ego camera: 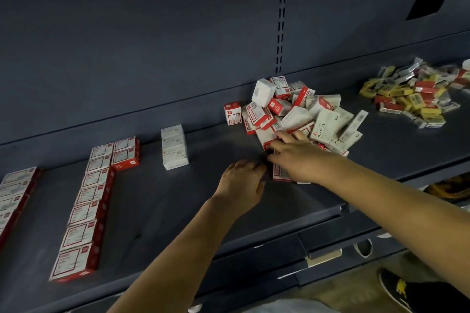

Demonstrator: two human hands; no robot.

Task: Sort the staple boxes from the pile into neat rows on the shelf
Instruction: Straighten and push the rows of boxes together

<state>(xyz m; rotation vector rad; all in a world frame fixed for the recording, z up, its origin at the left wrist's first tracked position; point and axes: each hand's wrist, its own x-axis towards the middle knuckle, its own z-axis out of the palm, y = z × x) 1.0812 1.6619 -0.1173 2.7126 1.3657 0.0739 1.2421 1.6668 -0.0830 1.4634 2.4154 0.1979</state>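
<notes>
From the head view, your right hand (297, 157) reaches across the dark shelf (157, 201) to the near edge of the pile of staple boxes (300, 112), which I take as the landmark. The hand lies over the boxes at the pile's near left corner, its fingers (284, 136) spread forward on a red-and-white box (265, 138). Another red-and-white box (279, 173) shows under the palm, but you cannot tell whether the hand grips it or only rests on it.

Your left hand (243, 183) is just left of the right hand and nearer to you than the pile, knuckles up, fingers curled downward toward the shelf; whether they hold anything is hidden.

One box stands upright (232, 113) at the pile's left edge, just apart from the heap. Farther left of the pile stands a short stack of white boxes (175, 147). Beyond that, a long row of red-and-white boxes (84, 208) runs from the back of the shelf toward its front edge, with a short second row (126, 152) of two started beside its far end. At the far left another row (14, 193) is partly cut off by the frame.

Right of the pile, well apart from it, lies a second heap of smaller yellow, red and white boxes (417, 94). Below the shelf, right of the pile, a dark shoe (399, 290) shows on the floor.
</notes>
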